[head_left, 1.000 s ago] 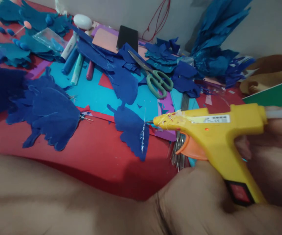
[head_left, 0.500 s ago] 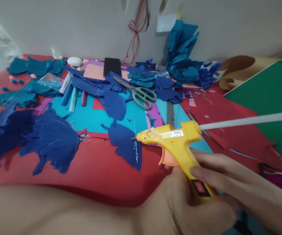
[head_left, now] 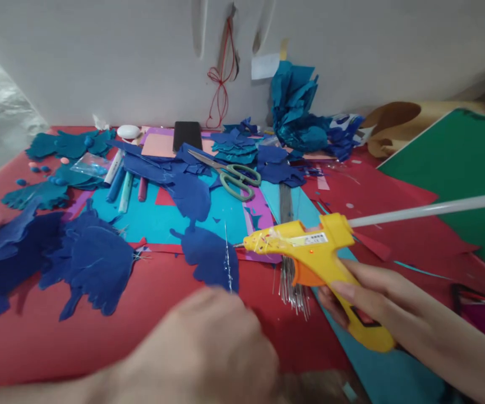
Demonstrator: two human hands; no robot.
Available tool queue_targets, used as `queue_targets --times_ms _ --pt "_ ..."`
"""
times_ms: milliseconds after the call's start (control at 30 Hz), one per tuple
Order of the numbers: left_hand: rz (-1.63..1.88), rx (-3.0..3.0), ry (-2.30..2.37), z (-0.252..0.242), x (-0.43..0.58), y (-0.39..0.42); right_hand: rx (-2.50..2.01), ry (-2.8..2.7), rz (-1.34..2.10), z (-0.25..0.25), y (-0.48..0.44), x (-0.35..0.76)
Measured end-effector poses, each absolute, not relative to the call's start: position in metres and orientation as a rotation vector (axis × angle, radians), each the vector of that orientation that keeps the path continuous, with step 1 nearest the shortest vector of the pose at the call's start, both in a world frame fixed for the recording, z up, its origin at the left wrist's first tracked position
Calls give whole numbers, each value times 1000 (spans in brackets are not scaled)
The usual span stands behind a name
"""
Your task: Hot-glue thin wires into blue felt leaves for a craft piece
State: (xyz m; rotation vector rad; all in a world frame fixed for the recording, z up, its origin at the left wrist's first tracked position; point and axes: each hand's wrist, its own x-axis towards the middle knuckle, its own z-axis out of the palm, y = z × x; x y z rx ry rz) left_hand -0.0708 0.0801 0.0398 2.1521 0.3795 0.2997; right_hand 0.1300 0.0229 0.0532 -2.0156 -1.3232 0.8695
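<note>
My right hand (head_left: 377, 303) is wrapped round the handle of a yellow hot glue gun (head_left: 318, 252), with a white glue stick (head_left: 431, 209) jutting out the back to the right. The nozzle points left at a dark blue felt cutout (head_left: 208, 259) carrying a thin line of glue, on the red sheet (head_left: 153, 303). My left hand (head_left: 208, 348) is blurred in the foreground, just in front of that cutout and apart from the gun; its fingers do not show clearly. A bundle of thin metal wires (head_left: 290, 286) lies under the gun.
Green-handled scissors (head_left: 236, 178), markers (head_left: 120, 185), a black phone (head_left: 186, 136) and several blue felt pieces (head_left: 86, 264) litter the red and cyan sheets. A green board (head_left: 456, 157) lies at the right. Crumpled blue paper (head_left: 296, 112) leans on the wall behind.
My left hand has left the base of the glue gun and moved left toward the glued cutout. My right hand alone now holds the gun. The view has tilted up.
</note>
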Motion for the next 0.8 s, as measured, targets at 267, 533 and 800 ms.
queue_targets --times_ms 267,533,800 --pt "181 2976 844 11 -79 133 -1876 -1371 1083 39 26 132" --pt "88 2996 812 2 -76 131 -1884 -1347 1141 38 22 132" --pt "236 2855 745 5 -68 136 -1933 -1353 1112 39 23 133"
